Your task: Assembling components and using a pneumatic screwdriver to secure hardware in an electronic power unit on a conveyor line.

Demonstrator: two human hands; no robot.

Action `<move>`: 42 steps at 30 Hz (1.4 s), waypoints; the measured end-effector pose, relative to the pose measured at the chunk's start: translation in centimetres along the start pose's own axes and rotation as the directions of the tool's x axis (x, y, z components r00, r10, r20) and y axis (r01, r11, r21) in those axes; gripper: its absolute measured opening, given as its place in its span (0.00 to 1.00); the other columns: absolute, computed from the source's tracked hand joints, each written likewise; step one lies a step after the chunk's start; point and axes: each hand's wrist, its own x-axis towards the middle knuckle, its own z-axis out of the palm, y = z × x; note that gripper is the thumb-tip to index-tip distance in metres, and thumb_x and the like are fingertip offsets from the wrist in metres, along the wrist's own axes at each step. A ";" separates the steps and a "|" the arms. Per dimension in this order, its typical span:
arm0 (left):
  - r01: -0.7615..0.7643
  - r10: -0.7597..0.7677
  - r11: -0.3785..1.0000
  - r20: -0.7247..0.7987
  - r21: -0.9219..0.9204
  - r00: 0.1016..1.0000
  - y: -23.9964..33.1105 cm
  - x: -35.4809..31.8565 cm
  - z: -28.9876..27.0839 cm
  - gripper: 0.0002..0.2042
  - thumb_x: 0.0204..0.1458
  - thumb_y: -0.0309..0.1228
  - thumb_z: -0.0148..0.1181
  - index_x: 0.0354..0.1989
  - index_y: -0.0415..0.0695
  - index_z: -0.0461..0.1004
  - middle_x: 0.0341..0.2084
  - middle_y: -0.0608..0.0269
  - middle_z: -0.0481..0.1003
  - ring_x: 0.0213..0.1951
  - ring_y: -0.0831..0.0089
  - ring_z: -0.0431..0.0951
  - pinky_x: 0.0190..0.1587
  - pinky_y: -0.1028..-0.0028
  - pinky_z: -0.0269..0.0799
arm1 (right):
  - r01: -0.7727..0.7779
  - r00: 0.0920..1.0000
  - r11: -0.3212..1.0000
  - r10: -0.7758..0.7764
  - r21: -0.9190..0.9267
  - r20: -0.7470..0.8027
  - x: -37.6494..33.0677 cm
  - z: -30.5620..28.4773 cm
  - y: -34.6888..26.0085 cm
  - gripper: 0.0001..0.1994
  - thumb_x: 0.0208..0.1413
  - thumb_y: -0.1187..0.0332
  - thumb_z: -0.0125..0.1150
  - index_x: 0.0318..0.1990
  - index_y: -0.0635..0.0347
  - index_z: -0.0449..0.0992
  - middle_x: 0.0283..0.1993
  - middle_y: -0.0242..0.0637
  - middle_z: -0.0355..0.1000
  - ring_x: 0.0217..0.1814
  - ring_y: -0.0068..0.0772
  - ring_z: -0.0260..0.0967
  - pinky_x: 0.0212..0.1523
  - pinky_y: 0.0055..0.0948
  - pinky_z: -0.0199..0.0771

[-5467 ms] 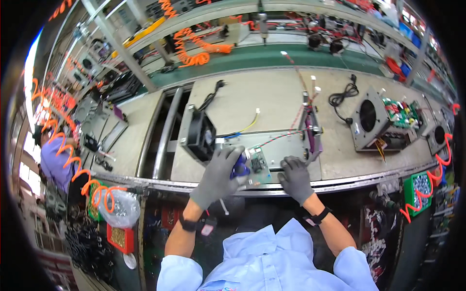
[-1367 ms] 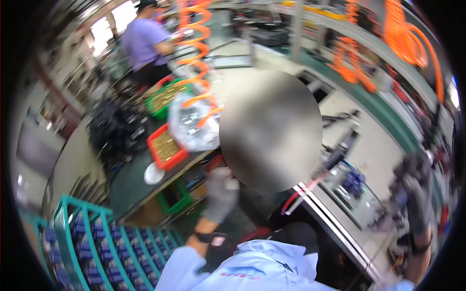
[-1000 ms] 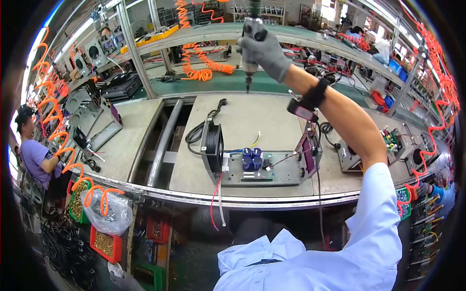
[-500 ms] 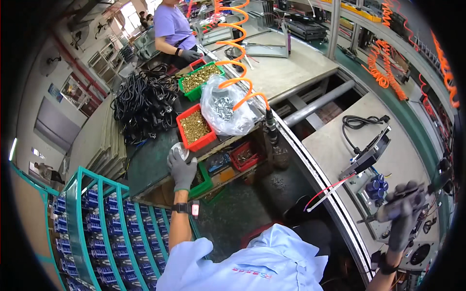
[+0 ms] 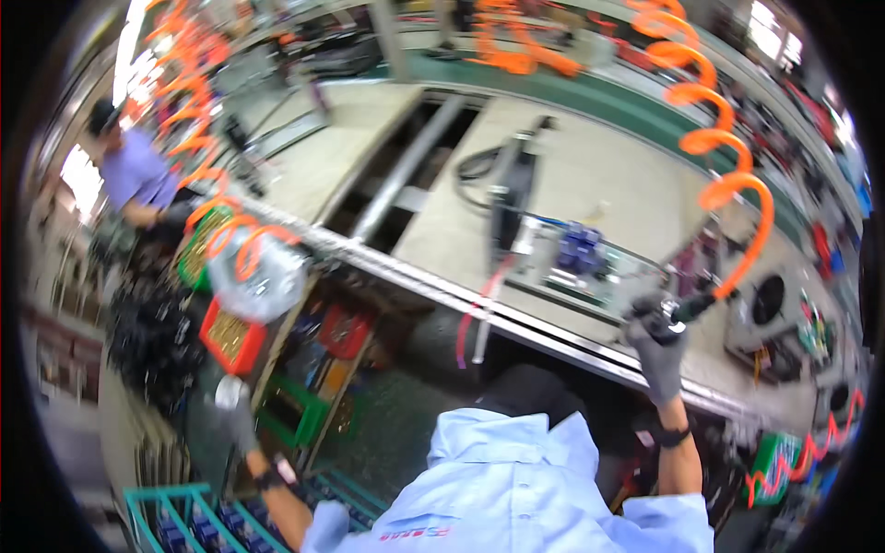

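Head view, blurred by motion: we see our right hand [image 5: 659, 355], gloved in grey, raised at 4 o'clock with its grip wrapped around the handle of a pneumatic screwdriver [image 5: 666, 311]. An orange coiled air hose [image 5: 728, 138] runs up from the tool toward 1 o'clock. The tool hangs just over the near edge of the surface [image 5: 599, 175], beside a metal chassis [image 5: 576, 267] that carries blue components [image 5: 579, 247] and a black fan [image 5: 512, 194] standing upright at its 9 o'clock end. A red wire [image 5: 475, 309] droops from the chassis over the surface's edge.

Our left hand [image 5: 238, 419], also gloved, reaches down at 8 o'clock; its fingers appear curled around a small pale object, but we cannot tell what it is. Just above it at 9 o'clock sits a red parts bin [image 5: 230, 336] of brass-coloured pieces, with a clear plastic bag [image 5: 258, 281] and a second orange coil [image 5: 230, 235] over it. Teal racking [image 5: 175, 516] lies at 7 o'clock. Another person in a purple shirt [image 5: 134, 180] works at 10 o'clock.
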 end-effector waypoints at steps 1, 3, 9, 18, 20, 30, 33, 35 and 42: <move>0.000 0.082 0.930 -0.208 0.369 0.975 1.3 -1.4 -0.7 0.46 0.42 0.41 0.75 0.66 0.32 0.58 0.57 0.45 0.71 0.59 0.55 0.71 0.64 0.58 0.64 | 0.052 0.999 0.998 -0.052 0.023 -0.010 0.2 0.1 -0.3 0.11 0.53 0.79 0.63 0.44 0.61 0.75 0.37 0.28 0.74 0.35 0.15 0.69 0.34 0.19 0.72; -0.151 0.191 0.883 -0.046 0.445 0.981 10.3 -5.1 0.3 0.47 0.38 0.39 0.77 0.66 0.32 0.58 0.60 0.41 0.66 0.61 0.52 0.68 0.63 0.59 0.65 | 0.089 0.995 0.995 -0.086 0.046 -0.058 0.6 -0.1 0.1 0.10 0.53 0.78 0.64 0.43 0.61 0.75 0.37 0.28 0.73 0.35 0.15 0.70 0.34 0.20 0.73; -0.550 0.563 0.824 0.313 -0.140 0.765 27.7 -17.1 9.4 0.44 0.28 0.34 0.79 0.61 0.41 0.64 0.51 0.49 0.69 0.54 0.52 0.69 0.59 0.55 0.64 | 0.043 0.996 0.999 -0.042 0.010 -0.083 0.7 -0.6 1.7 0.11 0.51 0.78 0.66 0.42 0.61 0.74 0.35 0.27 0.72 0.33 0.15 0.69 0.36 0.18 0.70; -0.622 0.880 0.399 0.472 -0.673 0.055 39.1 -30.5 24.9 0.44 0.31 0.38 0.77 0.60 0.40 0.63 0.56 0.45 0.65 0.56 0.45 0.65 0.59 0.52 0.65 | 0.171 0.979 0.977 -0.154 0.129 -0.130 0.7 0.5 1.8 0.15 0.50 0.80 0.59 0.47 0.64 0.74 0.41 0.33 0.76 0.44 0.21 0.74 0.48 0.24 0.74; -0.583 0.891 0.379 0.453 -0.718 0.022 39.4 -31.6 26.3 0.46 0.30 0.39 0.77 0.62 0.40 0.62 0.56 0.44 0.65 0.56 0.44 0.65 0.59 0.52 0.65 | 0.175 0.980 0.974 -0.159 0.145 -0.118 0.8 0.3 1.8 0.13 0.49 0.81 0.59 0.44 0.64 0.76 0.41 0.33 0.75 0.39 0.19 0.72 0.41 0.22 0.73; -0.575 0.947 0.266 0.323 -0.774 0.004 39.1 -32.7 27.2 0.40 0.28 0.41 0.80 0.52 0.42 0.65 0.53 0.42 0.67 0.53 0.44 0.68 0.55 0.51 0.68 | 0.164 0.935 0.971 -0.097 0.172 -0.340 0.0 -0.3 1.6 0.08 0.49 0.86 0.60 0.29 0.61 0.72 0.32 0.29 0.72 0.27 0.14 0.63 0.28 0.20 0.65; -0.577 0.942 0.271 0.336 -0.771 -0.006 39.2 -32.7 27.6 0.37 0.28 0.41 0.80 0.49 0.43 0.68 0.54 0.41 0.67 0.52 0.43 0.69 0.54 0.52 0.68 | 0.162 0.940 0.978 -0.112 0.132 -0.324 0.0 -0.3 2.7 0.07 0.49 0.85 0.61 0.31 0.62 0.73 0.30 0.27 0.72 0.26 0.13 0.63 0.27 0.19 0.64; -0.607 0.935 0.264 0.353 -0.750 -0.028 39.3 -32.5 27.8 0.35 0.28 0.42 0.80 0.48 0.44 0.72 0.54 0.39 0.68 0.51 0.43 0.70 0.54 0.51 0.68 | 0.147 0.940 0.983 -0.104 0.111 -0.325 0.0 -0.3 3.0 0.07 0.48 0.84 0.61 0.32 0.62 0.74 0.29 0.26 0.71 0.25 0.12 0.62 0.27 0.19 0.64; -0.637 0.929 0.241 0.364 -0.732 -0.068 39.7 -32.5 27.7 0.36 0.28 0.44 0.79 0.50 0.44 0.73 0.54 0.39 0.68 0.52 0.43 0.69 0.54 0.50 0.68 | 0.160 0.961 0.986 -0.143 0.054 -0.238 0.4 0.1 2.1 0.08 0.47 0.83 0.61 0.36 0.64 0.76 0.32 0.28 0.74 0.29 0.13 0.67 0.31 0.18 0.68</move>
